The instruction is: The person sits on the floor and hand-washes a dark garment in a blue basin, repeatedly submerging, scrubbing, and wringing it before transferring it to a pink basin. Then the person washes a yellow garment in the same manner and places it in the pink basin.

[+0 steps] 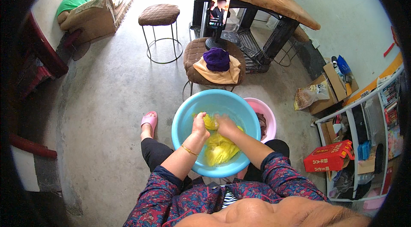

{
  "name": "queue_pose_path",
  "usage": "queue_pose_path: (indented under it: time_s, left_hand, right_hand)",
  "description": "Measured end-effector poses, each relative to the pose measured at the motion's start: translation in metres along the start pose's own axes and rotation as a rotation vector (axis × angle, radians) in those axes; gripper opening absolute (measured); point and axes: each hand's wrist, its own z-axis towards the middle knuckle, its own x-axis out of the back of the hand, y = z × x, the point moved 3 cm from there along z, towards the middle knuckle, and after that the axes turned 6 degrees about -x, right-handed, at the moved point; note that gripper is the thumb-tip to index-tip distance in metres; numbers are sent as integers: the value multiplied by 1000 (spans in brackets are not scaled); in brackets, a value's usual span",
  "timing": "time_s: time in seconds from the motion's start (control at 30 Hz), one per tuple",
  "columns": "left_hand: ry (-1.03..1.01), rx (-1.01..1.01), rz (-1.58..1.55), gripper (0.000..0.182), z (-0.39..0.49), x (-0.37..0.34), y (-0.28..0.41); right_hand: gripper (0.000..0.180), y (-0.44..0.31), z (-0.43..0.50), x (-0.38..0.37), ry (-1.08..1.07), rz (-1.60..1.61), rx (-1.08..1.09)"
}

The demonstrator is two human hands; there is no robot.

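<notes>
A light blue plastic basin (176,127) with water in it stands between my knees. Inside lies a wet yellow cloth (221,150), its lower part bunched in the water. My left hand (199,125), a gold bracelet at its wrist, grips a bunched part of the cloth near the basin's middle. On the other side of that bunch, my right hand (226,125) holds the cloth too. It is blurred, and its fingertips are partly hidden.
A pink basin (271,118) holding dark brown cloth (262,125) sits right of the blue one. Ahead, a padded stool (192,50) carries purple cloth (216,59), pale orange cloth (232,74) and a phone (219,11) on a stand. A red box (327,158) and a shelf (354,150) flank my right.
</notes>
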Motion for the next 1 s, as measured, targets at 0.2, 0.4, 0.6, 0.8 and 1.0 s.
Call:
queue_pose_path:
  time_s: [0.2, 0.4, 0.6, 0.8, 1.0]
  left_hand:
    - [-45, 147, -7, 25, -28, -19, 14]
    - [-216, 277, -3, 24, -21, -13, 10]
    - [-132, 137, -125, 27, -30, -20, -3]
    - [-175, 105, -28, 26, -52, -28, 15]
    - [-109, 91, -60, 24, -41, -23, 5]
  right_hand:
    - [31, -38, -12, 44, -196, 720, 341]
    - [26, -79, -59, 56, 124, 332, 571]
    - [24, -61, -30, 45, 297, 27, 317]
    - [27, -65, -39, 41, 376, 151, 424]
    - [24, -44, -23, 34, 290, 252, 299]
